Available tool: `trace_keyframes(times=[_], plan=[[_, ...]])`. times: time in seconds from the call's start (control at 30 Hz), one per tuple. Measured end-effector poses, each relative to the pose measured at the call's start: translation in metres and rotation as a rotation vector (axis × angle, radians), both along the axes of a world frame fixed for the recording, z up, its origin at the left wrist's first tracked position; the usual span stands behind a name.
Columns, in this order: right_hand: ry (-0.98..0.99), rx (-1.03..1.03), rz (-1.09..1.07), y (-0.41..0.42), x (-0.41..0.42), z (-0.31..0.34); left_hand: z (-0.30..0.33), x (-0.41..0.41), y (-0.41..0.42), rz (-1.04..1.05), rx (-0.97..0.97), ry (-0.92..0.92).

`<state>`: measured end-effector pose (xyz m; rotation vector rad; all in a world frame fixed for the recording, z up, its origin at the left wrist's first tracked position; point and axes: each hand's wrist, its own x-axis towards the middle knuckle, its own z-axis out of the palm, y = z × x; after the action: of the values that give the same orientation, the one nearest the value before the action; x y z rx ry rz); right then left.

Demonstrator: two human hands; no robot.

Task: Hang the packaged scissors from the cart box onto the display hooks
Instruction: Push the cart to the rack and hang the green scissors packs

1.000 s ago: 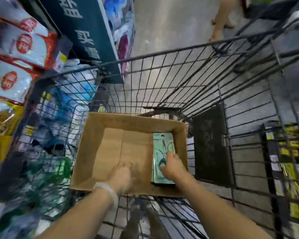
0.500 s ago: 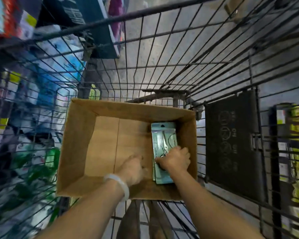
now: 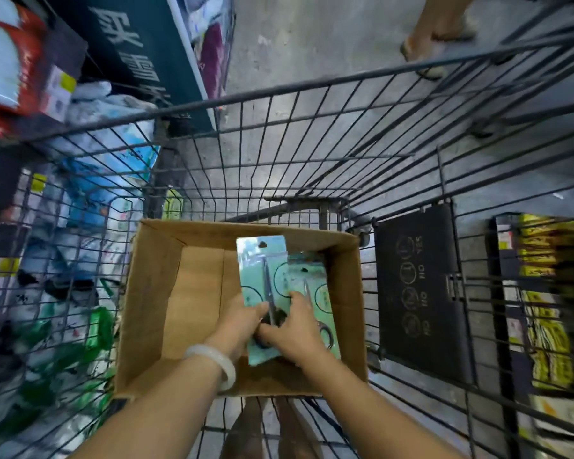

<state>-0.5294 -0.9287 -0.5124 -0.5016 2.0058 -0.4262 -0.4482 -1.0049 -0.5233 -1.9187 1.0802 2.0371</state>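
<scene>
Store aisle, black wire cart with brown cardboard box at 6 o'clock: left hand and right hand both grip a mint-green carded scissors pack, tilted hang-hole-up, likely for hooking.

Head camera looks steeply down, close, into the cart.

Black placard on cart side reading "NO NO YES", white Chinese characters, illegible, on teal sign
</scene>
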Motion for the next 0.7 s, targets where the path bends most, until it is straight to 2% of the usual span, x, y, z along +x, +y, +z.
trace_keyframes(times=[0.07, 0.1, 0.23, 0.27, 0.37, 0.5, 0.7], plan=[[-0.101, -0.032, -0.025, -0.002, 0.006, -0.001, 0.001, 0.008, -0.013, 0.01, -0.04, -0.047], [-0.083, -0.02, -0.027, 0.001, 0.004, -0.003, -0.001, 0.014, -0.019, 0.008, -0.048, -0.072], [0.289, 0.257, 0.032, 0.03, -0.017, -0.032, 0.004, 0.033, -0.033, 0.031, -0.01, -0.093], [0.302, 0.298, 0.012, 0.035, -0.02, -0.04, 0.004, 0.037, -0.033, 0.046, -0.002, -0.097], [0.24, 0.334, -0.006, 0.037, -0.02, -0.056, -0.003, 0.05, -0.029, 0.127, 0.024, -0.123], [0.271, 0.425, -0.056, 0.026, -0.02, -0.061, -0.004, 0.058, -0.021, 0.163, 0.033, -0.157], [0.284, 0.382, -0.093, 0.034, -0.025, -0.049, 0.01, 0.065, -0.015, 0.162, -0.043, -0.121]])
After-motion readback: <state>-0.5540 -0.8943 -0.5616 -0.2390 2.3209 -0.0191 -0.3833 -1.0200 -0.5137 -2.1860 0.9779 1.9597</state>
